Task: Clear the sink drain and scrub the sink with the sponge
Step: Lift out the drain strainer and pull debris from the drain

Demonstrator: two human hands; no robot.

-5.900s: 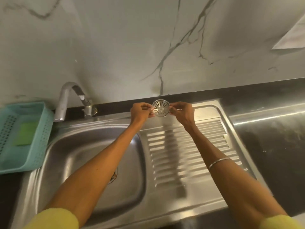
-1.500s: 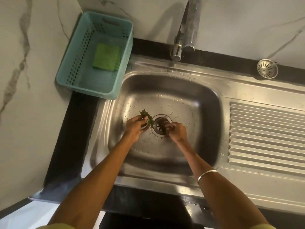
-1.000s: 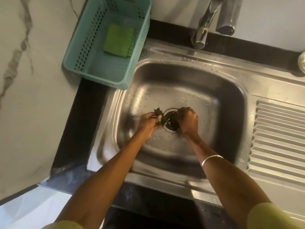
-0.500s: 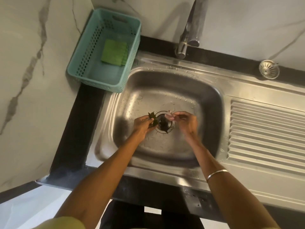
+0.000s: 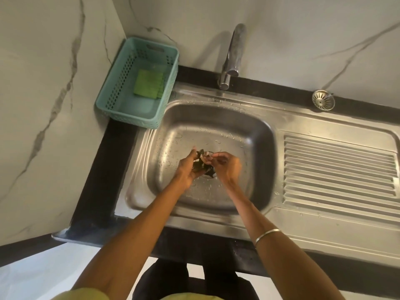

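The steel sink (image 5: 255, 131) sits in the left part of a black worktop (image 5: 108, 165), its basin walled on all four sides, with a ribbed draining board (image 5: 337, 167) running off to the right, where the picture cuts it off. The worktop's left edge butts against a marble-patterned wall (image 5: 43, 105), and another such wall stands behind, so the back left corner is closed in; there a teal basket (image 5: 151, 121) stands on the worktop, its front right corner overhanging the sink's rim. The green sponge (image 5: 148, 83) lies flat inside the basket toward its right wall, with bare basket floor in front of it. The tap (image 5: 232, 55) rises at the back rim and arches over the basin. The drain strainer (image 5: 323, 100) rests at the back edge, behind the draining board, well apart from the hands. Both hands meet low in the middle of the basin over the drain (image 5: 208, 175), which they largely hide; only a dark sliver of its opening shows. The left hand (image 5: 187, 167) is cupped and closed round a dark green clump of leafy debris (image 5: 200, 164), blurred and hard to make out. The right hand (image 5: 227, 166), a bangle (image 5: 266, 233) on its forearm, has its fingertips pinched together against the top of that clump; whether they hold a separate scrap cannot be told. Water drops dot the basin floor around them.
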